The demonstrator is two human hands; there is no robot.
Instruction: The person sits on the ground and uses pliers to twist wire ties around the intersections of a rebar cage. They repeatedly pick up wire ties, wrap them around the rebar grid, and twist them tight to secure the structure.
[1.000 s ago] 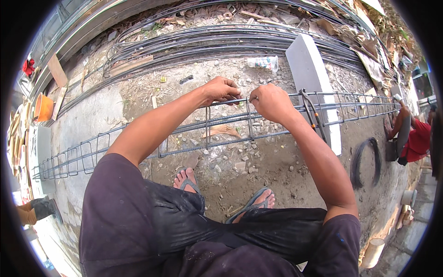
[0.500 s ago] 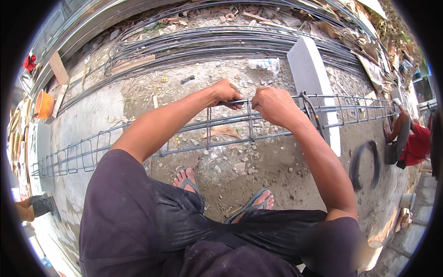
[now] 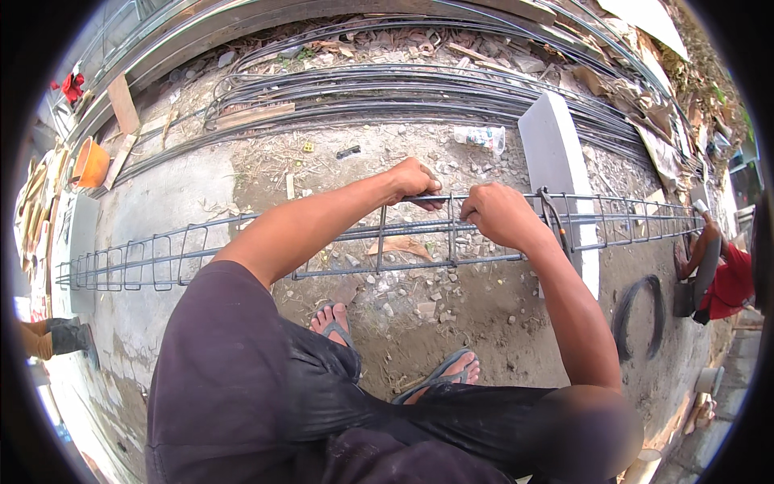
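A long rebar cage (image 3: 415, 264) of ribbed bars and square stirrups stretches across in front of me. My left hand (image 3: 413, 182) is closed at its far upper bar, with a dark strip under the fingers that I cannot make out. Just right of a stirrup, my right hand (image 3: 501, 214) has thumb and fingers pinched together below the bar's line; whatever is between them is hidden. Dark pincers (image 3: 551, 211) hang by their head from the upper bar, to the right of my right hand, handles pointing down.
A pale block (image 3: 556, 149) supports the cage on the right, another pale block (image 3: 82, 242) on the left. Loose rebar (image 3: 363, 89) lies behind. A wire coil (image 3: 659, 319) and a co-worker in a red shirt (image 3: 730, 278) are at right. An orange bucket (image 3: 92, 164) stands far left.
My right hand has moved away from the stirrup, slightly right and down. My left hand stays at the same part of the bar. The whole view has shifted a little.
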